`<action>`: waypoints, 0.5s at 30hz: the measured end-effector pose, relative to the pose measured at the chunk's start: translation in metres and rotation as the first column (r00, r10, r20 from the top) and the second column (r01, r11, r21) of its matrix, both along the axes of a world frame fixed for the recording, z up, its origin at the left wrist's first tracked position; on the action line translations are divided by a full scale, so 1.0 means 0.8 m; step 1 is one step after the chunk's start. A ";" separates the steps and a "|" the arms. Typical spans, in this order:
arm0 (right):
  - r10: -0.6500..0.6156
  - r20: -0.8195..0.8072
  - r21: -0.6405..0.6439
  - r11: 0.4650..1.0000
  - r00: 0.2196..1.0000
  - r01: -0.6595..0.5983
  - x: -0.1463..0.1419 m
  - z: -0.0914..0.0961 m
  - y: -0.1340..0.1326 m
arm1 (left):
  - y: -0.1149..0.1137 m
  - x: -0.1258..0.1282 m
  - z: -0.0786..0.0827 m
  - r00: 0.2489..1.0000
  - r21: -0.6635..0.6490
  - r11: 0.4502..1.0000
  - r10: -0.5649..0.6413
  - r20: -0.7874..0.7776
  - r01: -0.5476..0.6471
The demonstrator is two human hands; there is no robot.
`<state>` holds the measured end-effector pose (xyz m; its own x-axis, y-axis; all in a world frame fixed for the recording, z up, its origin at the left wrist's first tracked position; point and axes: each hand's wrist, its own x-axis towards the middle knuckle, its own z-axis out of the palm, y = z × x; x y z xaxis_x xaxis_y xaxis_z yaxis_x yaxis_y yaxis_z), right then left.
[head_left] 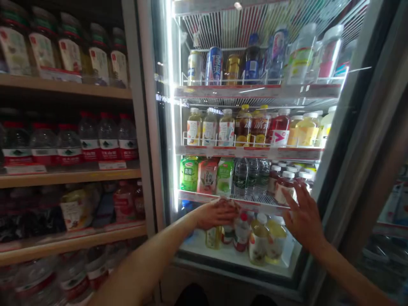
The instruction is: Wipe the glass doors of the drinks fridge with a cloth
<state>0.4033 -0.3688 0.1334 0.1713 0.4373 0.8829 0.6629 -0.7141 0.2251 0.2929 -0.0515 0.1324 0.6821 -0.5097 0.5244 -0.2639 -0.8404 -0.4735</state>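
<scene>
I face an open drinks cooler with lit wire shelves. My left hand (216,213) reaches in at the front edge of the lower wire shelf (223,199), fingers curled down over the bottles on the cooler floor (242,231); what it grips, if anything, is hidden. My right hand (301,216) hovers open with fingers spread, in front of the red-labelled white-capped bottles (283,185) at the right of that shelf, holding nothing. Green and pink juice cartons (207,175) and dark water bottles (251,176) stand just above my left hand.
The cooler's glass door (360,140) stands swung open at the right. Upper cooler shelves carry cans (214,66) and tea bottles (227,126). Left of the cooler, wooden shelves (70,176) hold rows of red-capped water bottles (108,138) and jars.
</scene>
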 end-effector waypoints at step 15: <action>0.049 0.073 -0.038 0.998 0.996 -0.046 0.003 -0.001 -0.002 | 0.076 -0.037 -0.034 0.712 -0.536 0.833 0.458 0.532 -0.135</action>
<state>0.4057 -0.3706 0.1327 0.0846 0.4752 0.8758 0.6765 -0.6727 0.2997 0.2637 0.0092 0.1056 0.1936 0.0500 0.9798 0.2516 -0.9678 -0.0004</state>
